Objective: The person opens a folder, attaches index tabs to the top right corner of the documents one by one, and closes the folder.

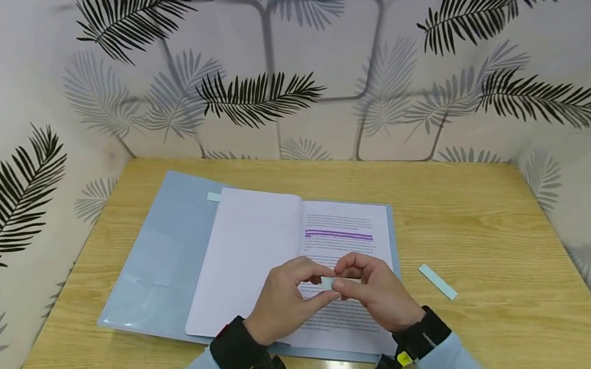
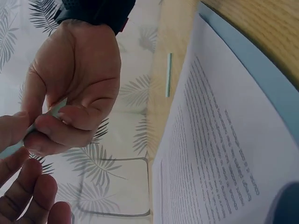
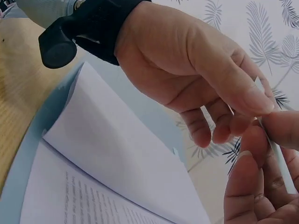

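Over the right-hand page of an open booklet (image 1: 247, 268), both hands meet at a small pale blue-green paper strip (image 1: 326, 282), which looks like a sticky tab. My left hand (image 1: 284, 298) pinches it between thumb and fingers. From the other side, my right hand (image 1: 379, 295) pinches it with thumb and forefinger. The right wrist view shows the strip (image 3: 281, 165) running edge-on from the right thumb tip into the left fingers. In the left wrist view, a corner of the strip (image 2: 59, 107) pokes out among the left fingers. Purple highlighted lines (image 1: 338, 235) cross the printed page above the hands.
The booklet lies in a light blue cover (image 1: 161, 253) on the wooden table (image 1: 455, 219). A similar pale strip (image 1: 437, 281) lies on the table right of it. One tab (image 1: 213, 196) juts from the left page's upper edge. Leaf-patterned cloth (image 1: 319, 50) hangs behind.
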The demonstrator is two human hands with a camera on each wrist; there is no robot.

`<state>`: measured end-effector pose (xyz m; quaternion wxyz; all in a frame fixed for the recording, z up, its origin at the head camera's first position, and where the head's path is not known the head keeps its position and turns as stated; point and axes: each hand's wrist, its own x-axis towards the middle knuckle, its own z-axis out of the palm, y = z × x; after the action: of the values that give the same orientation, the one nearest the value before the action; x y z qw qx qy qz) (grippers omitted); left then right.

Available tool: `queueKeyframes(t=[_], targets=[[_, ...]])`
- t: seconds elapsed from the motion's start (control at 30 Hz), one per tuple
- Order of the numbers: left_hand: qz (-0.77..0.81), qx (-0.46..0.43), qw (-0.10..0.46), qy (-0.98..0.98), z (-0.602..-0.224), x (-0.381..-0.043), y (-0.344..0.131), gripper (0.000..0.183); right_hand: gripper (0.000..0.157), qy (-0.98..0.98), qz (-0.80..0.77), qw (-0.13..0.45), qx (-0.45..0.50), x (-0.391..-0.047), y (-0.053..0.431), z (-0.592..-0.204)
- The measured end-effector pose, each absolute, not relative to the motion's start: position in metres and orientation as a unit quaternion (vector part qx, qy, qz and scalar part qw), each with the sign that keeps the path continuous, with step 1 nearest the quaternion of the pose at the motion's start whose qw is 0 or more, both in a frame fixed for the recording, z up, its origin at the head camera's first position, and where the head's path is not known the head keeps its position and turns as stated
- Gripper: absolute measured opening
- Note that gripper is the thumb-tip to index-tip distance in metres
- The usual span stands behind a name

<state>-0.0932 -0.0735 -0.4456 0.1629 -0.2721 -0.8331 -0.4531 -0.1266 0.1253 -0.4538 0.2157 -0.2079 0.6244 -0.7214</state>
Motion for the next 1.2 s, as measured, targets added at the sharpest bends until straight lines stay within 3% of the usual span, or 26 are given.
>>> queueKeyframes(t=[0.33, 0.5, 0.7, 0.83, 1.2], targets=[[-0.315, -0.266, 0.161, -0.897, -0.447, -0.093, -0.093, 0.027, 0.031, 0.750, -0.637, 0.148, -0.097, -0.162, 0.157, -0.452], [-0.205, -0.295, 0.105, -0.927, -0.455, -0.092, -0.098, 0.042, 0.030, 0.803, -0.582, 0.115, -0.057, -0.188, 0.175, -0.453], [-0.088, -0.312, -0.014, -0.946, -0.470, -0.085, -0.090, 0.077, 0.029, 0.842, -0.531, 0.094, -0.019, -0.218, 0.180, -0.457], [-0.048, -0.313, -0.068, -0.946, -0.479, -0.080, -0.084, 0.090, 0.024, 0.865, -0.495, 0.082, -0.003, -0.235, 0.178, -0.463], [-0.002, -0.311, -0.083, -0.947, -0.489, -0.075, -0.077, 0.091, 0.022, 0.894, -0.439, 0.083, 0.032, -0.271, 0.171, -0.482]])
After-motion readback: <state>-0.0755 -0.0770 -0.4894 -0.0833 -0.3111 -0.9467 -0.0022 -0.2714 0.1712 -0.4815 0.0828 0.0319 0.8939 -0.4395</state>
